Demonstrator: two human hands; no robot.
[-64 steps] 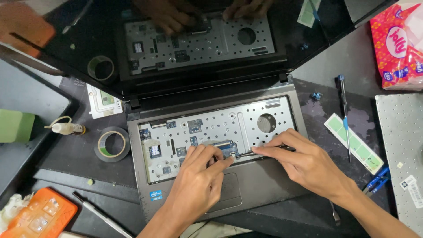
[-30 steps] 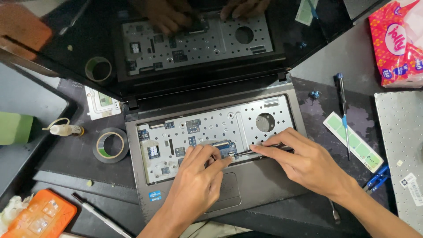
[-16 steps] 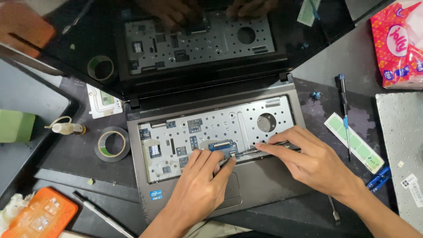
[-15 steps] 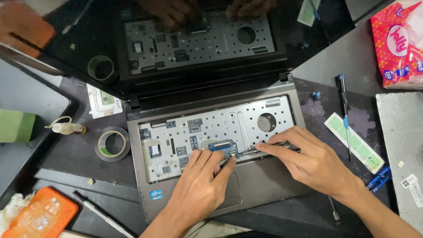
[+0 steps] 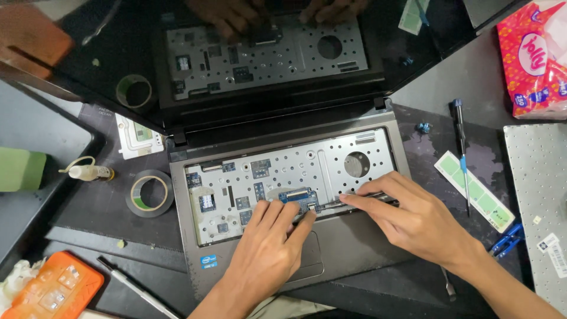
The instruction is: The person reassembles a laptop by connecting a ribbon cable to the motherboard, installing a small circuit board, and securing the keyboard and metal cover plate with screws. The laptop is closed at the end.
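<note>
the laptop (image 5: 283,195) lies open on the dark surface (image 5: 437,147) with its keyboard taken out, so the perforated metal tray (image 5: 295,171) and a small blue connector board (image 5: 297,195) at its lower edge are bare. the left hand (image 5: 269,251) rests on the palm rest, its fingertips (image 5: 307,214) bunched just below the blue board; whether that grip pinches anything i cannot tell, the tips hide it. the right hand (image 5: 413,215) has a narrow grip on a slim dark tool (image 5: 360,201) laid flat, its tip pointing at the connector. the step in hand looks like working the ribbon latch at that board; the next move likely calls for a small, steady nudge with the tool while the left fingers brace the part. compared with two seconds ago the left fingers have slid slightly right and closer to the connector, and the right hand has scarcely moved. a tape roll (image 5: 149,193) and a screwdriver (image 5: 460,147) lie apart at the sides.
</note>
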